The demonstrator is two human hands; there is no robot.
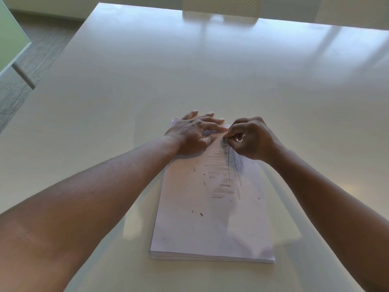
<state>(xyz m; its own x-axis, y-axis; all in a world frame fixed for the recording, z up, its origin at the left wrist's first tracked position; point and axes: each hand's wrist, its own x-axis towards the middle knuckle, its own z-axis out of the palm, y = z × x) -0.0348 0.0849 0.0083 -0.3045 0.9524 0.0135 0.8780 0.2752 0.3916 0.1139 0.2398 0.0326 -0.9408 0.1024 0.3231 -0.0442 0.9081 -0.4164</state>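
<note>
A stack of white paper (210, 224) lies on the table in front of me, its top sheet marked with grey pencil strokes and scattered small dark crumbs. My left hand (193, 133) rests flat on the far left part of the top sheet, fingers straight and spread. My right hand (250, 140) sits at the far right part of the sheet, fingertips curled and pinching a very small dark object (224, 139) against the paper. What the object is cannot be made out.
The stack sits on a wide glossy white table (147, 91). A white perforated chair back (221, 7) stands at the table's far edge. Grey carpet and a green panel (10, 39) lie off the table's left side.
</note>
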